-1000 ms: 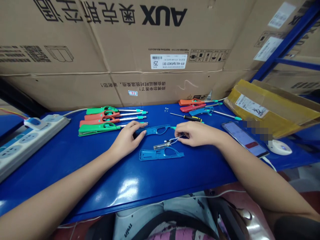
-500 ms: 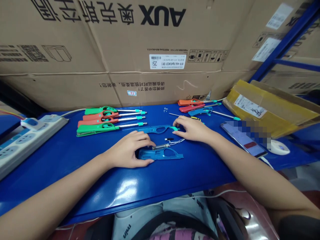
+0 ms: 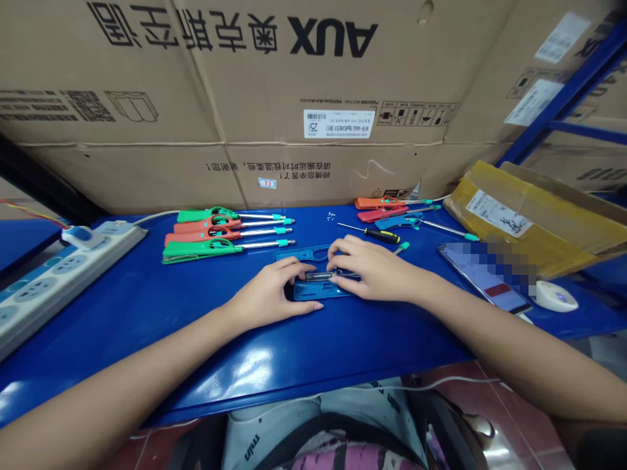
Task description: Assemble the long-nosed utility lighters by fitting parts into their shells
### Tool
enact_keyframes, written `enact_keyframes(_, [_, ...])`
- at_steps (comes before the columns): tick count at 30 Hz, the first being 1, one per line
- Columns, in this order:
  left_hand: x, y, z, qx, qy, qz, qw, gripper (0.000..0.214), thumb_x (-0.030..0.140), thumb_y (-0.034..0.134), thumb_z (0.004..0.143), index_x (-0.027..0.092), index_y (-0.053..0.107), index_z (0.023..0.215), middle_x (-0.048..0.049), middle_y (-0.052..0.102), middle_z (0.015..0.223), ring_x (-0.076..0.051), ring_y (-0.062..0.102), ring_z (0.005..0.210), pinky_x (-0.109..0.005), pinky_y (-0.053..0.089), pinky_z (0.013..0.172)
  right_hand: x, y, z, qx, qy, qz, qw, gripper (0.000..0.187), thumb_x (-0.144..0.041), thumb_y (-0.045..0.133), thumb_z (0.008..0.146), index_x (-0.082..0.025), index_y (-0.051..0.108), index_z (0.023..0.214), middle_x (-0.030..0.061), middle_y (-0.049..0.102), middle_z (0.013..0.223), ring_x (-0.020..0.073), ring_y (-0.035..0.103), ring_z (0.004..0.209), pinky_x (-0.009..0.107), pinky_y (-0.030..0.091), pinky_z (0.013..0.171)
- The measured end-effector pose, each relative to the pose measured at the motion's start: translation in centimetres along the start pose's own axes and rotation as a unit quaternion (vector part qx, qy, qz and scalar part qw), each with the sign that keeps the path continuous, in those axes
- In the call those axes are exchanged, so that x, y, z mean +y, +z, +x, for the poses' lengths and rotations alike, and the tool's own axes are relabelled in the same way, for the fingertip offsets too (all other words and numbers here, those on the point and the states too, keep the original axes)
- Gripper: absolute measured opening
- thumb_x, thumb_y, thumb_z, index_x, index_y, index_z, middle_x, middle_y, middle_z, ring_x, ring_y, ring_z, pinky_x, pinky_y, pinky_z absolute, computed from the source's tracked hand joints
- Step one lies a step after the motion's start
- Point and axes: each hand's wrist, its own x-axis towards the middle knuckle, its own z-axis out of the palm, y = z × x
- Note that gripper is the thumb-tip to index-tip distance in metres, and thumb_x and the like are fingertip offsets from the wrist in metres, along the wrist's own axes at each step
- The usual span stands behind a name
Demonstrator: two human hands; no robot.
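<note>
Left hand (image 3: 272, 295) pinches the left end of the shell (image 3: 327, 291), flat on the bench (image 3: 147, 307); right hand (image 3: 375, 269) closes its fingertips on the insert (image 3: 318, 276) lying in it. Both look light: the shell is thin, stiff plastic, best gripped by its edges, the insert slim and probably fragile.

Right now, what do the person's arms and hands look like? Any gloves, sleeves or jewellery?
Both are bare: the left hand and the right hand wear no gloves, and no ring, watch or bracelet shows. The forearms are uncovered to the picture's edge, so no sleeve is visible.
</note>
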Motion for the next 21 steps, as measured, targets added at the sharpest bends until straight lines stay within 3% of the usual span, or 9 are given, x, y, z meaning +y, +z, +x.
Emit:
enact_keyframes(4, [-0.3,-1.0,-0.1,-0.021,0.005,-0.006,1.0,0.051,0.041,0.077,0.079,0.018,0.065,0.123,-0.0051,0.066,0.097,-0.02,0.065,0.084,-0.033,0.057,0.079,-1.2,0.6,0.9,-0.051,0.041,-0.028,0.997,0.016,-0.026,0.059,0.096,-0.016,0.069,0.103,0.0131,0.064,0.112,0.0282,0.057,0.101,0.044,0.05,0.087])
enact_keyframes(10, [-0.7,-0.7,-0.2,-0.017,-0.032,-0.045,0.998,0.044,0.038,0.076,0.079,0.018,0.069,0.117,-0.004,0.067,0.093,-0.018,0.064,0.082,-0.031,0.056,0.077,-0.1,2.1,1.3,-0.01,0.14,0.143,0.98,0.003,-0.018,0.068,0.09,-0.017,0.067,0.092,0.0067,0.067,0.097,0.0214,0.06,0.096,0.033,0.047,0.084])
enact_keyframes(17, [-0.4,-0.1,0.1,-0.038,-0.068,-0.073,0.994,0.046,0.041,0.079,0.077,0.02,0.07,0.118,-0.0045,0.066,0.097,-0.019,0.063,0.086,-0.032,0.053,0.077,0.5,1.5,0.3,0.006,0.055,0.261,0.964,0.003,-0.015,0.068,0.089,-0.017,0.067,0.088,0.004,0.069,0.092,0.0161,0.061,0.084,0.029,0.045,0.078])
enact_keyframes(21, [-0.3,0.3,-0.1,-0.031,-0.061,-0.063,0.996,0.042,0.041,0.077,0.08,0.021,0.07,0.117,-0.0046,0.064,0.098,-0.02,0.063,0.086,-0.034,0.054,0.078,0.3,0.6,0.0,0.051,0.091,0.279,0.954,0.008,-0.025,0.061,0.095,-0.018,0.065,0.098,0.001,0.064,0.087,0.0126,0.052,0.071,0.026,0.042,0.067])
